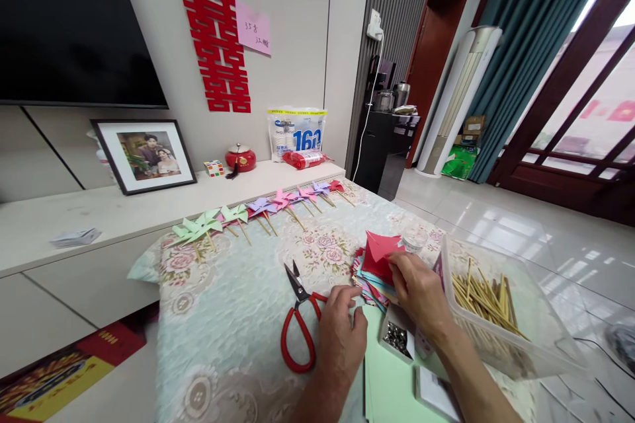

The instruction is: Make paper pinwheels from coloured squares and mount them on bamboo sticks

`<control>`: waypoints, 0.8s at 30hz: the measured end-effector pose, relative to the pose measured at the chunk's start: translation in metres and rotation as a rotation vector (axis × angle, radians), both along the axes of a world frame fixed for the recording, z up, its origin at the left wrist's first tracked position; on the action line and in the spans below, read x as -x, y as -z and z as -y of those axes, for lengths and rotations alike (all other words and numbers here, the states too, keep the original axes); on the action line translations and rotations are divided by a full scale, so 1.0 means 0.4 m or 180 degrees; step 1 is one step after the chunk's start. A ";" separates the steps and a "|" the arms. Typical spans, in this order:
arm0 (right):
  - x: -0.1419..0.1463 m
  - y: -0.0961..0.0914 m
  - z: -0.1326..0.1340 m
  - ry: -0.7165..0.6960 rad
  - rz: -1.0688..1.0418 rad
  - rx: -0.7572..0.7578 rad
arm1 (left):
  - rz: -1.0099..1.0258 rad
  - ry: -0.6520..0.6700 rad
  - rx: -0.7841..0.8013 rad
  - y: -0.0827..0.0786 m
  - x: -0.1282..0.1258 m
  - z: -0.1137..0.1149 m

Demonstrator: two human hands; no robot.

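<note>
My right hand point(419, 285) pinches the edge of a red paper square point(380, 252) with cut corners, on top of a pile of coloured paper squares point(370, 287). My left hand point(342, 327) rests on the tablecloth with thumb and fingers apart and nothing between them. Right beside it lie red-handled scissors point(300, 317), blades a little apart; the hand covers part of one handle. Below the pile sits a small white box of metal fasteners point(395, 338) on green paper sheets point(384, 386). A white box point(436, 395) lies nearby.
A clear plastic bin point(538, 324) of thin wooden sticks point(489, 297) stands at the right. Several paper pinwheels point(262, 206) line the table's far edge. Behind them, a white cabinet point(124, 225) bears a framed photo point(143, 157), a red pot point(241, 160) and a plastic package point(297, 135).
</note>
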State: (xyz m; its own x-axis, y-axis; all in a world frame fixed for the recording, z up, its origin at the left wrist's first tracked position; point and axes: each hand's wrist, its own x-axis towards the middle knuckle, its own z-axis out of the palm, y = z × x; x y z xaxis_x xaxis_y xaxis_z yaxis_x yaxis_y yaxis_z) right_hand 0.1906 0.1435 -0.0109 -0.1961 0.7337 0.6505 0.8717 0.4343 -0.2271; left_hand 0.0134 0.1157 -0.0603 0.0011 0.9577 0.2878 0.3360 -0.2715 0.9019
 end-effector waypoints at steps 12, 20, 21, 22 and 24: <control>0.010 -0.021 0.027 -0.0575 0.0163 -0.0608 | 0.3134 0.0541 0.1725 -0.043 0.004 -0.004; 0.019 -0.029 0.052 -0.0679 0.0242 -0.0028 | 0.3588 0.0834 0.1904 -0.058 0.003 0.001; 0.019 -0.031 0.055 -0.0720 0.0265 0.0050 | 0.3612 0.0875 0.1866 -0.056 0.003 0.002; 0.020 -0.034 0.058 -0.0782 0.0283 0.0124 | 0.3644 0.0906 0.1843 -0.054 0.003 0.002; 0.022 -0.041 0.065 -0.0960 0.0278 0.0233 | 0.3737 0.0909 0.1835 -0.052 0.003 0.003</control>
State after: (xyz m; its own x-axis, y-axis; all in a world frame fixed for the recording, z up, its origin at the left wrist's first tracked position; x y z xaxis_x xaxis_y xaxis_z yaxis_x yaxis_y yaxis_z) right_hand 0.1820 0.1176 0.0055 -0.4647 0.6782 0.5693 0.7236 0.6614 -0.1973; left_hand 0.0121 0.1146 -0.0396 0.2525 0.9495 -0.1860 -0.7160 0.3127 0.6241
